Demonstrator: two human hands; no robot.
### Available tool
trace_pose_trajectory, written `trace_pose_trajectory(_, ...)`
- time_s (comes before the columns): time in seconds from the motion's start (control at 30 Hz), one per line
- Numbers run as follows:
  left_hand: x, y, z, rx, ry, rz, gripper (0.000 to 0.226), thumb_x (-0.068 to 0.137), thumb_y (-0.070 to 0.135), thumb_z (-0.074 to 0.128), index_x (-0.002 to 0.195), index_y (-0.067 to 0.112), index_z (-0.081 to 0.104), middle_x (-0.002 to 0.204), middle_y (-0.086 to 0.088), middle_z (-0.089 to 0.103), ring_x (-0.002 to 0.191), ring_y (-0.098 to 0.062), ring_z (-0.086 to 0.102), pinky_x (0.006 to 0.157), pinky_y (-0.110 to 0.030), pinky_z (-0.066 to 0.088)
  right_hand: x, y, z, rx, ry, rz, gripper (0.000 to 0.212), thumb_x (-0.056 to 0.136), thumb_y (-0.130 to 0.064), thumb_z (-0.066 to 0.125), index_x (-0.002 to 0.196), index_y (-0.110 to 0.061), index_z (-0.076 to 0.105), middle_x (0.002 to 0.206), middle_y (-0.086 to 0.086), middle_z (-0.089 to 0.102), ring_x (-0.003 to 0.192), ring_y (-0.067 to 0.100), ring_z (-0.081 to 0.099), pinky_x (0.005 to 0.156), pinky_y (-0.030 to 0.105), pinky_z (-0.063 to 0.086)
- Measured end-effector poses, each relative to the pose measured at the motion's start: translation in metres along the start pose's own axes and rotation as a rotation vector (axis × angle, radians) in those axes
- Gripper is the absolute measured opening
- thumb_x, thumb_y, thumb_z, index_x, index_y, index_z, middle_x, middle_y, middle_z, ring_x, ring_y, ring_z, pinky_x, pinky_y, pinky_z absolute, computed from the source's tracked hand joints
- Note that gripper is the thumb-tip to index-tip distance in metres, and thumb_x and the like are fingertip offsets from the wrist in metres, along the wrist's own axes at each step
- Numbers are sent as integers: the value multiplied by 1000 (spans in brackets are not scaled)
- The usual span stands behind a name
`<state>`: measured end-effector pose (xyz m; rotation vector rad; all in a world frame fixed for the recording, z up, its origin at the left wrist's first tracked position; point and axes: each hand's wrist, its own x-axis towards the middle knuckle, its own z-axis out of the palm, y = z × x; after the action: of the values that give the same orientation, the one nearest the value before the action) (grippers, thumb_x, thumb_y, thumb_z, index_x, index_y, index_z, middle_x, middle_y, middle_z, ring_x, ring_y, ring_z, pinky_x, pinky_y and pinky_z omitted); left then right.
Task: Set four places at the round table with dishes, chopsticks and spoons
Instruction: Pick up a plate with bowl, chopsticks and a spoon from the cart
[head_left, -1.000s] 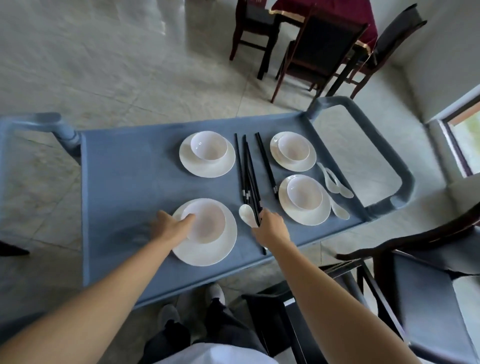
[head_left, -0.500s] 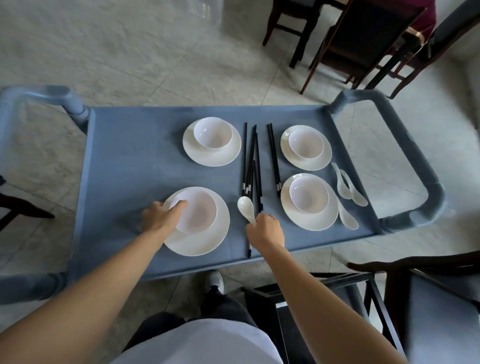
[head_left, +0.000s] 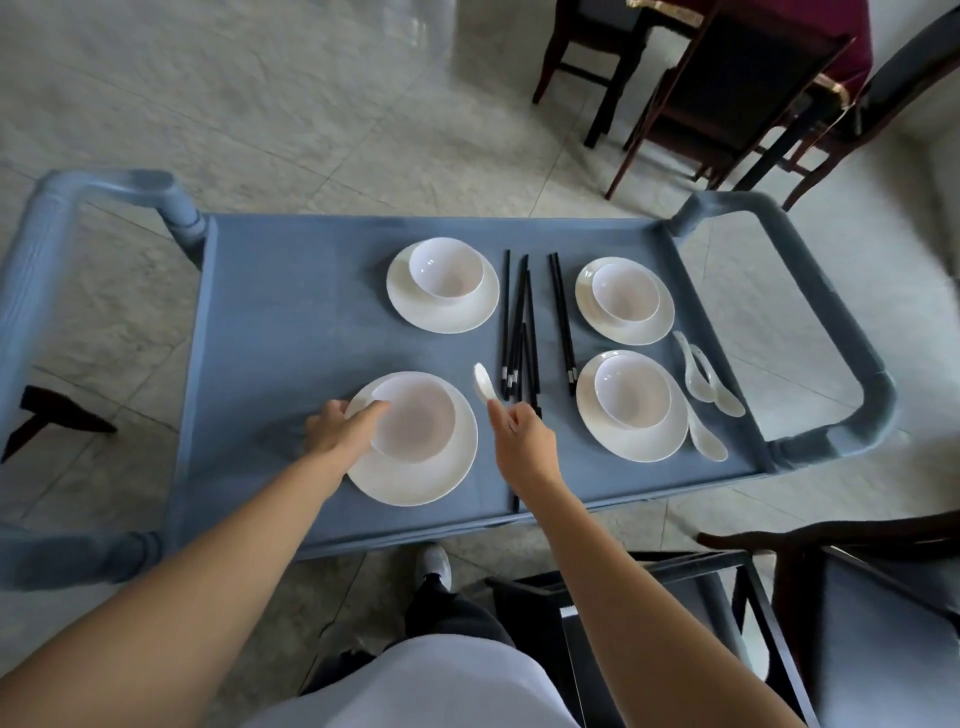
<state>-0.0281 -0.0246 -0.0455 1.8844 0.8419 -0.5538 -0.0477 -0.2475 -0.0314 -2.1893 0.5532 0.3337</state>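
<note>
Vs 0.5 s back: spoon (head_left: 484, 385) is now tipped up off the cart (head_left: 291, 322), pinched by the right hand (head_left: 524, 441), lower centre. Lower-left bowl (head_left: 415, 421) is gripped at the rim by the left hand (head_left: 337, 431), on its plate (head_left: 415, 480). One bowl is carried on each of the other three plates (head_left: 467, 318).

The cart (head_left: 291, 322) is a plain slate blue. Plates (head_left: 415, 486), bowls (head_left: 449, 273) and spoons (head_left: 707, 442) are all white. Chopsticks (head_left: 561, 312) are black with thin silver bands. The floor (head_left: 260, 104) is pale grey marbled tile. Chairs (head_left: 727, 67) are dark; a cloth (head_left: 857, 41) is maroon, gold-trimmed.
</note>
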Motion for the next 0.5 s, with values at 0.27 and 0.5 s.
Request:
trace_pose_trajectory(0.27,3,-3,0,-13,-4,1,71,68,56,65,127,18,53,132,-11,44,107,-35,57,92,-50,53,-7,-22,18,-57,-149,-145,37,101,-41,39,71,-20,35,68,-2,47,58,14,40,51,33,31)
trace_pose_trajectory(0.5,-1,-1,0,0,-3,-18,80,58,55,60,129,21,50,131,-10,41,108,-35,55,90,-50,54,-5,-15,19,-132,-357,-108,25,98,-35,51,76,-22,49,74,-4,51,70,18,47,54,26,35)
